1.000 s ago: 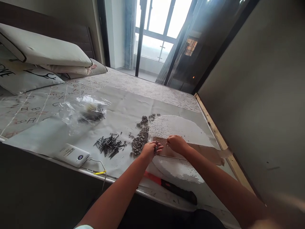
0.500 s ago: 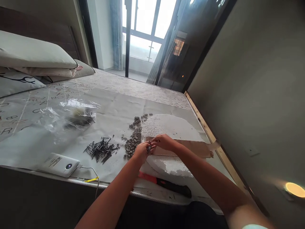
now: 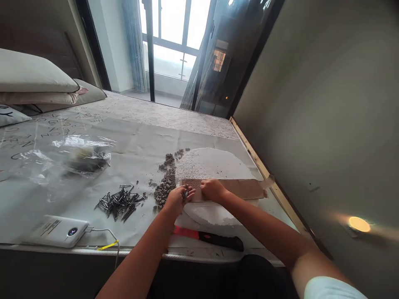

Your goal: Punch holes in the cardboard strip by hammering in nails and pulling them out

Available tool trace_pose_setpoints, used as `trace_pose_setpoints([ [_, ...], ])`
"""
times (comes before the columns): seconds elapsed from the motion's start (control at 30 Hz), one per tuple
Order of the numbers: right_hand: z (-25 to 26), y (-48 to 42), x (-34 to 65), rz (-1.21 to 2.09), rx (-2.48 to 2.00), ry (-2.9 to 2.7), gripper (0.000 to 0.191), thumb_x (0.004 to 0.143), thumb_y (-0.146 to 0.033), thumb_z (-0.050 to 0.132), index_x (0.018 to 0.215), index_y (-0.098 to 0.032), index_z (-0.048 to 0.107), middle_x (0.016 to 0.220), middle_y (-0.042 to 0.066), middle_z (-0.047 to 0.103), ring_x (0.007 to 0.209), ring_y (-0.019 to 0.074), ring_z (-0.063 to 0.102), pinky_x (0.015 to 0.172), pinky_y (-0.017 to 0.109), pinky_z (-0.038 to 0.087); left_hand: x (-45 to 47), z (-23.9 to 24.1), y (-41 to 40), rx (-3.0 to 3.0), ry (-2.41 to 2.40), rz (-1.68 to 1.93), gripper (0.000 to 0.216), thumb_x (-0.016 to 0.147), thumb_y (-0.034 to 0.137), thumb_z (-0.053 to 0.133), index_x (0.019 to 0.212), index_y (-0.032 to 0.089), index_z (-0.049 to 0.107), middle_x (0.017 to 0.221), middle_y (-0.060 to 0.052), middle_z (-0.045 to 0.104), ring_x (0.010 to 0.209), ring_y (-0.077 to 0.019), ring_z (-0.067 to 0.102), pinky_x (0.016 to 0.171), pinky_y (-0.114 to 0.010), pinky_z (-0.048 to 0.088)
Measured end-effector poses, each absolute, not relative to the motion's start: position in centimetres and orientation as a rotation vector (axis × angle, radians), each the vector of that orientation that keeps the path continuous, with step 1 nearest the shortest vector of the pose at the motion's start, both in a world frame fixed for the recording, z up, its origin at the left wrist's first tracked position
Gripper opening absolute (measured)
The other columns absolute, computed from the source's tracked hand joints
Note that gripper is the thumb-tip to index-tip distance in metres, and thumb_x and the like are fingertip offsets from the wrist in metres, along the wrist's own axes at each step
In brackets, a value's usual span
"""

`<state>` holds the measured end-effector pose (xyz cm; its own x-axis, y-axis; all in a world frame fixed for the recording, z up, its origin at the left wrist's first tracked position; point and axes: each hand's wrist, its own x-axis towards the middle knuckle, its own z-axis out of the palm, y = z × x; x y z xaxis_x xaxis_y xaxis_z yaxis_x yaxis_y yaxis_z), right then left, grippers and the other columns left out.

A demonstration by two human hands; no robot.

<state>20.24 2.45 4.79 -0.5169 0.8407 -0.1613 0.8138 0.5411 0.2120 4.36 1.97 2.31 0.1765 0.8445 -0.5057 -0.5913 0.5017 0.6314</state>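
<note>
In my left hand point(image 3: 175, 199) I hold a few dark nails point(image 3: 185, 194), the palm turned up over the near left end of a brown board point(image 3: 246, 189). My right hand point(image 3: 213, 189) is closed in a pinch against the board's top, just right of my left hand. What its fingertips hold is hidden. Small dark dots mark the board's left end. Under the board lies a white foam slab point(image 3: 218, 164) with a rounded edge. Grey gravel point(image 3: 165, 189) is heaped along its left side. Farther left is a loose pile of nails point(image 3: 120, 202).
A tool with a black and red handle point(image 3: 221, 241) lies near the bed's front edge. A white power bank point(image 3: 59, 233) with a cable sits at front left, a clear plastic bag point(image 3: 82, 158) behind it. A wooden rail point(image 3: 258, 160) runs along the right wall.
My right hand has moved away from my left hand and come down onto the board. The left hand has opened a little around the nails. The whole view has shifted slightly.
</note>
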Motion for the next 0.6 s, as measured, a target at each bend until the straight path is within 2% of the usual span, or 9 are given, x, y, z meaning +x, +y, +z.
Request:
trace_pose_setpoints([
  [0.2, 5.2, 2.9, 20.3, 0.202, 1.276, 2.532, 0.022, 0.077, -0.005, 0.048, 0.087, -0.010, 0.068, 0.090, 0.016, 0.066, 0.079, 0.0240, 0.064, 0.060, 0.030, 0.048, 4.3, 2.5, 2.2, 0.348, 0.969, 1.035, 0.020, 0.072, -0.001, 0.043, 0.085, 0.009, 0.054, 0.076, -0.010, 0.064, 0.068, -0.0182, 0.067, 0.059, -0.025, 0.057],
  [0.43, 5.5, 3.1, 20.0, 0.146, 1.311, 2.502, 0.020, 0.078, -0.005, 0.050, 0.088, -0.009, 0.067, 0.092, 0.016, 0.067, 0.085, 0.0242, 0.064, 0.066, 0.032, 0.049, 4.3, 2.1, 2.6, 0.358, 0.974, 1.007, 0.022, 0.072, -0.002, 0.041, 0.086, 0.010, 0.054, 0.077, -0.010, 0.065, 0.069, -0.0181, 0.067, 0.059, -0.025, 0.057],
  [0.53, 5.5, 3.9, 19.7, 0.064, 1.406, 2.442, 0.014, 0.082, -0.014, 0.054, 0.090, -0.010, 0.065, 0.094, 0.011, 0.066, 0.087, 0.0211, 0.062, 0.070, 0.033, 0.050, 4.3, 2.1, 2.6, 0.357, 0.952, 1.015, 0.023, 0.072, -0.002, 0.043, 0.088, 0.010, 0.054, 0.076, -0.010, 0.065, 0.070, -0.0180, 0.067, 0.061, -0.025, 0.057],
  [0.6, 5.5, 4.7, 19.4, 0.005, 1.504, 2.387, 0.018, 0.086, -0.025, 0.054, 0.097, -0.012, 0.061, 0.096, 0.007, 0.064, 0.084, 0.0173, 0.061, 0.071, 0.033, 0.051, 4.3, 2.1, 2.5, 0.355, 0.948, 1.014, 0.024, 0.070, -0.002, 0.045, 0.088, 0.010, 0.054, 0.076, -0.009, 0.065, 0.071, -0.0184, 0.067, 0.061, -0.025, 0.057],
])
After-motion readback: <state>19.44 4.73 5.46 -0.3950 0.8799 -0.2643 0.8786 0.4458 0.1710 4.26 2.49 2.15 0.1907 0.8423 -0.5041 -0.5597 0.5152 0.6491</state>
